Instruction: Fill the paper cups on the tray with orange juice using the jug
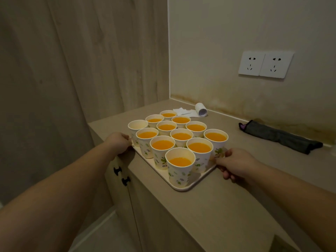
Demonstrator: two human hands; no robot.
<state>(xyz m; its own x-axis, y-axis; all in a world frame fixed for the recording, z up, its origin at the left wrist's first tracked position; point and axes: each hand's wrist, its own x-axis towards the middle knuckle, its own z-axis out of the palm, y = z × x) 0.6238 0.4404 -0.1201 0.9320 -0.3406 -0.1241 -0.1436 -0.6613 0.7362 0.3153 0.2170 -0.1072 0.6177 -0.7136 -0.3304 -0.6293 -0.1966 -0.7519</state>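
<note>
A pale tray (pixel 198 184) sits on the beige desk (pixel 227 200), turned cornerwise to the view, and carries twelve paper cups (pixel 180 166) with a green leaf print, packed rim to rim in rows. Eleven of them hold orange juice (pixel 181 161); the one empty cup (pixel 137 125) stands at the tray's 10 o'clock corner. The left hand (pixel 119 142) is at 9 o'clock of the tray, its fingers curled over the tray's left edge and gripping it, just beside the empty cup. The right hand (pixel 234 164) is at 3 o'clock, fingers wrapped under the tray's right edge with the thumb on top, close against the lower wall of the rightmost cup. Both forearms reach in from the bottom of the view, so the whole block of cups lies between the two hands. No jug shows in the view. Beyond the tray, at 12 o'clock, a paper cup lying on its side (pixel 201 110) rests near the wall on some white paper napkins (pixel 183 112). At 2 o'clock a dark folded umbrella (pixel 278 136) lies along the wall, and above it a double wall socket (pixel 265 64) is mounted. Under the desk, at 7 o'clock, cabinet doors bear two black knobs (pixel 121 176).
</note>
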